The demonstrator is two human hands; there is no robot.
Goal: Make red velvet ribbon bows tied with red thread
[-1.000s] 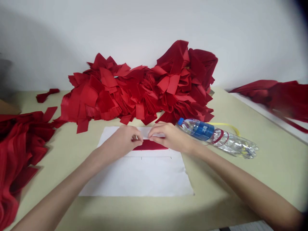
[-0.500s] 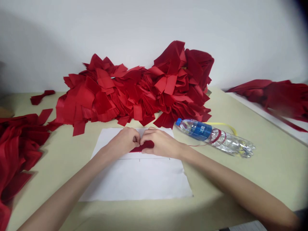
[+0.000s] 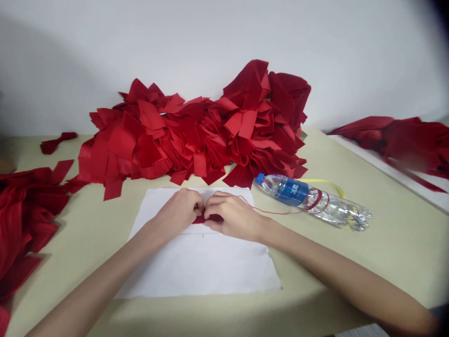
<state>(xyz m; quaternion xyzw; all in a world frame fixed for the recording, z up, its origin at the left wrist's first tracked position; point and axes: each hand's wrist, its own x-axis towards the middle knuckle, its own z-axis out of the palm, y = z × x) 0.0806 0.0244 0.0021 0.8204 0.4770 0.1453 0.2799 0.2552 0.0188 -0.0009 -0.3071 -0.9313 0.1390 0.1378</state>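
Note:
My left hand (image 3: 180, 210) and my right hand (image 3: 233, 215) meet at the top of a white paper sheet (image 3: 203, 262). Both are closed and pinch a small red fabric strip (image 3: 210, 218) bunched between their fingertips. Most of the strip is hidden under the fingers. A thin red thread (image 3: 273, 213) runs from my right hand toward a clear plastic bottle (image 3: 312, 199) lying on its side to the right.
A large heap of folded red fabric pieces (image 3: 196, 135) lies behind the paper against the wall. More red cloth (image 3: 24, 220) spreads at the left edge and red cloth (image 3: 396, 140) at the far right. The table (image 3: 386, 243) is beige.
The red strip lay flat and stretched between my hands a second ago. My hands have come together and gathered it into a small bunch at the middle. A red thread now shows by my right hand.

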